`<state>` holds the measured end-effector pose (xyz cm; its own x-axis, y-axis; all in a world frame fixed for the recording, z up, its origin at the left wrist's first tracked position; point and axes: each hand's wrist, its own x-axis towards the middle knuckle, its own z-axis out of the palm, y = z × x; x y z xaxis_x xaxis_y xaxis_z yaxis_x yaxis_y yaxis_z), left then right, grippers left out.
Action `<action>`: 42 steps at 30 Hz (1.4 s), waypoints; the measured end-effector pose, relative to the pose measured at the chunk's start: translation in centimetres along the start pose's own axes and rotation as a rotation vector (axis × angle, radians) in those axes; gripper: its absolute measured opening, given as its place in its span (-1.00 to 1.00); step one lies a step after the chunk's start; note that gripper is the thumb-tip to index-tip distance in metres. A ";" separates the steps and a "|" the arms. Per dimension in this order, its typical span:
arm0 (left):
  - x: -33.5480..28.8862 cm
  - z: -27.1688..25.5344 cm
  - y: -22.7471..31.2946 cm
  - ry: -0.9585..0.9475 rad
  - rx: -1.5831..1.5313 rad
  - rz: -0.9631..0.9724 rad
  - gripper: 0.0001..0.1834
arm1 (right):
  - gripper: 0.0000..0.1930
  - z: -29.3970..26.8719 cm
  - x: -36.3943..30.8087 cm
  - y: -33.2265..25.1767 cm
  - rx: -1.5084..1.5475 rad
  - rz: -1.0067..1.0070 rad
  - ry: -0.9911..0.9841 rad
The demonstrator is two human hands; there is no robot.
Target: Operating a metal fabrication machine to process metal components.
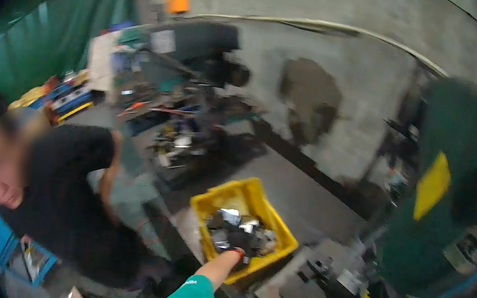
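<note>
My left hand (240, 241), in what looks like a dark glove with a red cuff, reaches into a yellow plastic bin (279, 257). The bare forearm comes out of a teal sleeve at the lower edge. Several small metal pieces (230, 215), some shiny and some dark, lie in the bin around the hand. Blur and the dark glove against the dark pieces hide my fingers, so whether they grip anything does not show. My right hand is out of the picture.
A person in a black shirt (74, 187) bends at the left. The bin rests on a grey bench (282, 182), with cluttered tools and parts (176, 141) behind it. To the right stands a large green machine (438, 235) with a metal work table (309, 297).
</note>
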<state>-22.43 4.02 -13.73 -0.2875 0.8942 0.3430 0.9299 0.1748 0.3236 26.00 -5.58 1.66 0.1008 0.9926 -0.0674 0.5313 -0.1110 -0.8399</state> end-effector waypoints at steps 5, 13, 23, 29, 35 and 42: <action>7.0 -10.1 -2.1 0.344 -0.308 -0.230 -0.67 | -0.73 2.1 3.9 -1.7 -0.140 -0.065 -0.091; 18.2 -28.4 -18.7 0.955 -0.272 -0.273 -0.64 | -0.74 3.3 5.2 -1.8 -0.213 -0.183 -0.172; 10.7 -32.9 -14.2 0.089 -0.741 -0.004 -0.65 | -0.75 3.4 5.0 0.5 -0.190 -0.288 -0.237; 5.8 -22.7 -11.9 -0.547 -0.794 -0.108 -0.65 | -0.75 2.9 4.9 -0.1 -0.123 -0.274 -0.298; 1.5 -11.3 -6.8 -0.693 -0.124 0.385 -0.55 | -0.75 3.4 6.7 1.9 -0.238 -0.247 -0.315; -1.5 -6.0 -2.6 -0.478 -0.060 0.017 -0.36 | -0.73 4.1 7.7 8.5 -0.472 -0.529 -0.160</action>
<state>-25.80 -0.21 -9.81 -0.1214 0.9885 -0.0906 0.9145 0.1469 0.3769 27.85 1.28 -8.16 -0.3750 0.9102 0.1756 0.7847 0.4126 -0.4626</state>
